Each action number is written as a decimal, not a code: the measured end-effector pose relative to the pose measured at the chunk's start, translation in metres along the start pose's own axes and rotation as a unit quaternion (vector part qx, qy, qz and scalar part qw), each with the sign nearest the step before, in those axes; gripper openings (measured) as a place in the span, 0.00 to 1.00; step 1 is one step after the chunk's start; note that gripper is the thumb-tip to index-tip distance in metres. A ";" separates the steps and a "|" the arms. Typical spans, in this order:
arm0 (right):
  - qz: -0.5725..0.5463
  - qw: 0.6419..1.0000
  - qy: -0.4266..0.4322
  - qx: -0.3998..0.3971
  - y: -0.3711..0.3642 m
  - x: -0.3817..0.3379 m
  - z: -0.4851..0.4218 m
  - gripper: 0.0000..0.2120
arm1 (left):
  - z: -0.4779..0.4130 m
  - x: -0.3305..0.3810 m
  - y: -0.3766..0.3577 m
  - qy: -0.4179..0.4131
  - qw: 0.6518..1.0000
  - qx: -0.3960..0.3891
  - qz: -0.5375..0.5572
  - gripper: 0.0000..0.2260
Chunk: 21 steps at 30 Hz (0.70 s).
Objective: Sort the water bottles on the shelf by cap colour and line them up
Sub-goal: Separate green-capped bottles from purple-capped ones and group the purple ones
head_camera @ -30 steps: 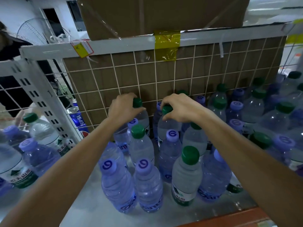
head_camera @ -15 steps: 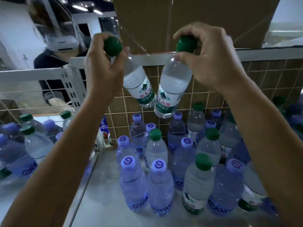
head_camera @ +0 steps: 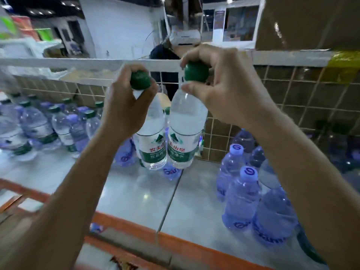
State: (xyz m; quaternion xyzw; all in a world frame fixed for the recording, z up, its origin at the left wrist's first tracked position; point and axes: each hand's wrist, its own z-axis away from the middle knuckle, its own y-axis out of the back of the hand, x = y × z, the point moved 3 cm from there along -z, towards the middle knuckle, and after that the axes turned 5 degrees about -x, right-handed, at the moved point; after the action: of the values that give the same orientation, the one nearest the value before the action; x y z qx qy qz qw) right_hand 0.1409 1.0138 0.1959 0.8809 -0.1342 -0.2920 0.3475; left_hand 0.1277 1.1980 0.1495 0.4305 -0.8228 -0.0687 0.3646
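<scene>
My left hand (head_camera: 126, 106) grips one green-capped bottle (head_camera: 153, 141) by its neck. My right hand (head_camera: 226, 90) pinches a second green-capped bottle (head_camera: 185, 133) just under its cap. Both bottles hang upright and side by side in the air, above the seam between two sections of the white shelf (head_camera: 136, 193). At the left stands a mixed group of green-capped and purple-capped bottles (head_camera: 46, 125). Several purple-capped bottles (head_camera: 245, 193) stand at the right, partly hidden by my right forearm.
A white wire grid (head_camera: 292, 106) backed by cardboard closes the shelf's rear. An orange rail (head_camera: 175, 242) runs along the front edge. Behind the grid stands a person (head_camera: 165, 55). A cardboard box (head_camera: 311, 20) sits on top at the right.
Both hands took a green-capped bottle out of the right-hand cluster, lifted them, and carried them left to above the seam. My view has swung left with them.
</scene>
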 end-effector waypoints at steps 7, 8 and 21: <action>-0.027 0.994 -0.041 -0.098 -0.152 -0.026 -0.040 0.16 | 0.036 -0.132 0.065 0.057 0.998 -0.030 -0.002 0.10; -0.023 0.993 -0.048 -0.107 -0.172 -0.029 -0.046 0.16 | 0.039 -0.149 0.073 0.059 0.998 -0.036 -0.005 0.11; -0.015 0.981 -0.131 -0.140 -0.301 -0.042 -0.093 0.18 | 0.039 -0.264 0.101 0.091 0.985 -0.148 0.018 0.12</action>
State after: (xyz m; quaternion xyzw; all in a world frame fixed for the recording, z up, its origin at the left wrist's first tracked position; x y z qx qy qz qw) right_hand 0.1744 1.2988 0.0606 0.7796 -0.1231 -0.4264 0.4420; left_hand 0.1314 1.4534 0.0220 0.3609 -0.7749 -0.1438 0.4985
